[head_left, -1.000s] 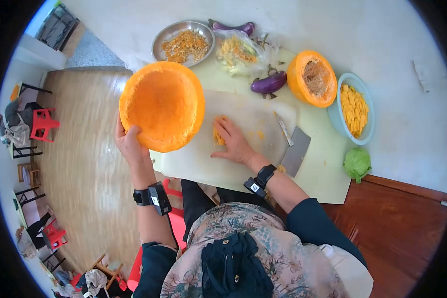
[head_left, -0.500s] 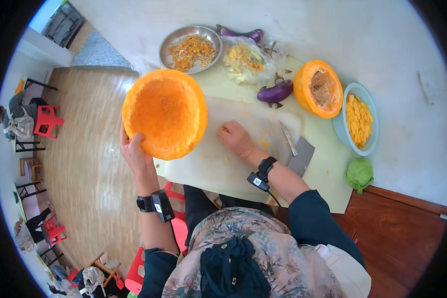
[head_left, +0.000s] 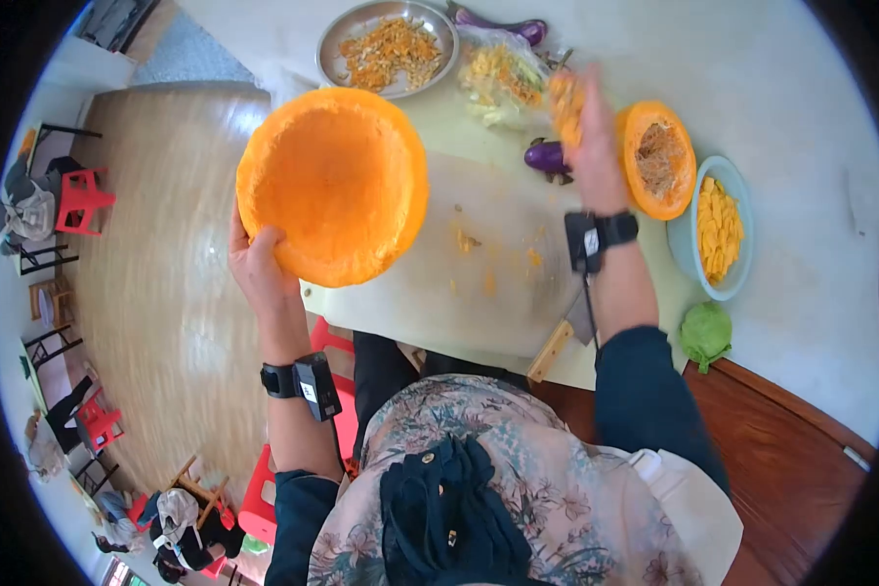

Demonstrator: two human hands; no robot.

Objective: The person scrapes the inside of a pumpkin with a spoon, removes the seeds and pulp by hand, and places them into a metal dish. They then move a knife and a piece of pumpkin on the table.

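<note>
My left hand (head_left: 264, 268) grips the lower left rim of a hollowed pumpkin half (head_left: 334, 190), its scraped orange inside facing up toward me. Blurred by motion, my right hand (head_left: 601, 142) is raised beyond the cutting board, with a clump of orange pumpkin pulp (head_left: 565, 102) against its fingers. Close by it are a purple eggplant (head_left: 545, 154) and the other pumpkin half (head_left: 662, 161), which has stringy fibres in its hollow. Scraps of pulp (head_left: 467, 239) lie on the translucent cutting board (head_left: 400, 308).
A metal plate (head_left: 446, 73) of pulp and seeds, a plastic bag (head_left: 493, 83) of scraps and another eggplant (head_left: 503, 24) are at the back. On the right stand a blue bowl (head_left: 681, 239) of pumpkin pieces and a green cabbage (head_left: 706, 337). A cleaver (head_left: 554, 350) lies near the front edge.
My right hand has gone from the middle of the board up and to the right, and pulp now shows at its fingers. The left hand still holds the pumpkin half.
</note>
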